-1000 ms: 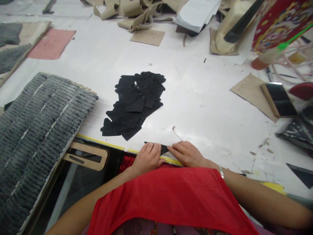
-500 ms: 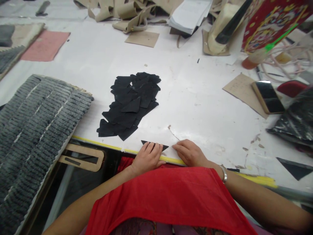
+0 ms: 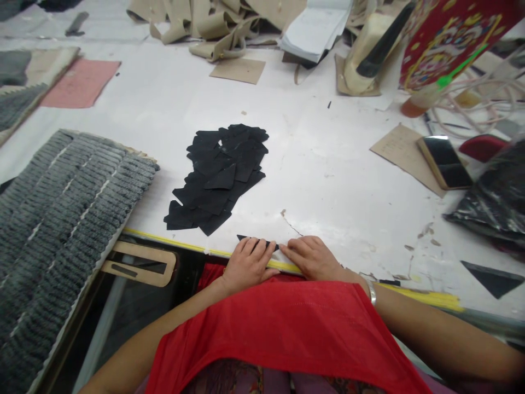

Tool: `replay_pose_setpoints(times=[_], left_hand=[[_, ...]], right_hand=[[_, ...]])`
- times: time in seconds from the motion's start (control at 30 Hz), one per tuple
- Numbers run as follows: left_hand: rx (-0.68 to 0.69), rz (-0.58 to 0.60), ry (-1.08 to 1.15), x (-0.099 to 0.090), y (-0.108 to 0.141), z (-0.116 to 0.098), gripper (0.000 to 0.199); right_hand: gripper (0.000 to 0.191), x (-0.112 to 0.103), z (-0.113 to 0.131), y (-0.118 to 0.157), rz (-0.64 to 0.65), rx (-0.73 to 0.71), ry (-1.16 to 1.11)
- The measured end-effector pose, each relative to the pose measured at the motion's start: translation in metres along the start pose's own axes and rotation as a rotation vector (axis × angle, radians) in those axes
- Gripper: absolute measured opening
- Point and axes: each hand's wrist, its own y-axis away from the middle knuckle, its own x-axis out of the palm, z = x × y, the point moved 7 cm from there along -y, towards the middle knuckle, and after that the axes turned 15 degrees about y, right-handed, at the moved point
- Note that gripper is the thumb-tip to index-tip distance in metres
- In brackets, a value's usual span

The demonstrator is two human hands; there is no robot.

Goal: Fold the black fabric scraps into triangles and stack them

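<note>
A small dark triangular piece (image 3: 257, 242) lies at the table's front edge; its material is hard to make out. My left hand (image 3: 248, 261) rests over it, fingers stretched out and pressing it to the table, thumb low by the edge. My fingers hide much of the piece. Beside it, my right hand (image 3: 314, 257) has its index finger stretched to the piece's right corner, the other fingers bent lightly over the tabletop. Farther back lies a heap of similar black pieces (image 3: 221, 175). Another black triangle (image 3: 492, 278) sits at the far right.
Grey ribbed fabric (image 3: 82, 202) covers the left side, near a slotted tan board (image 3: 137, 264). On the right are a phone (image 3: 445, 161), tan card (image 3: 397, 156) and black plastic bag (image 3: 496, 191). Tan strips (image 3: 217, 27), papers (image 3: 314, 30) and a bottle (image 3: 363, 60) stand behind.
My right hand has moved left, bringing its index fingertip to the piece's right corner. My left hand stays over the piece, and the view has shifted slightly.
</note>
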Motion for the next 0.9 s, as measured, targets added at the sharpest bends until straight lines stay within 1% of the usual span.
replay_pose_setpoints(times=[0.1,0.13,0.2,0.3,0.37,0.4,0.47,0.53,0.6,0.67,0.73,0.8,0.87,0.9], left_hand=[[0.01,0.007,-0.026,0.001,0.0,-0.003,0.058],[0.015,0.015,-0.036,0.002,0.0,-0.003,0.059],[0.018,0.04,-0.054,0.004,0.0,-0.004,0.06],[0.003,0.062,-0.071,0.006,0.002,-0.004,0.062],[-0.007,0.037,-0.074,0.005,0.005,-0.003,0.062],[-0.008,0.016,-0.074,0.004,0.006,-0.003,0.061],[0.0,-0.034,-0.073,0.002,0.008,-0.003,0.059],[0.001,-0.057,-0.068,0.002,0.007,-0.002,0.06],[-0.008,-0.052,-0.05,0.003,0.005,-0.001,0.062],[-0.004,-0.062,-0.015,0.001,0.003,-0.001,0.062],[0.018,-0.118,0.028,-0.006,0.002,0.0,0.057],[0.016,-0.189,0.071,-0.017,0.004,0.003,0.051],[-0.032,-0.244,0.106,-0.027,0.007,0.012,0.046],[-0.063,-0.26,0.118,-0.032,0.008,0.018,0.043]], right_hand=[[0.032,0.001,-0.011,0.001,-0.016,0.158,-0.107],[0.033,0.002,-0.011,0.001,-0.023,0.184,-0.113],[0.034,0.002,-0.004,0.0,-0.026,0.153,-0.066],[0.033,-0.001,0.012,-0.003,-0.009,0.034,0.085],[0.032,-0.005,0.017,-0.006,0.0,-0.006,0.151],[0.032,-0.007,0.017,-0.008,0.019,-0.012,0.148],[0.029,-0.008,0.012,-0.014,0.081,0.023,0.082],[0.025,-0.007,0.002,-0.024,0.158,0.127,-0.019],[0.018,-0.003,-0.006,-0.033,0.235,0.25,-0.11],[0.012,0.002,-0.009,-0.042,0.313,0.334,-0.194],[0.006,0.007,-0.01,-0.047,0.379,0.389,-0.276],[0.003,0.008,-0.015,-0.049,0.417,0.423,-0.366],[0.004,0.006,-0.031,-0.047,0.429,0.442,-0.459],[0.006,0.004,-0.044,-0.045,0.428,0.457,-0.493]])
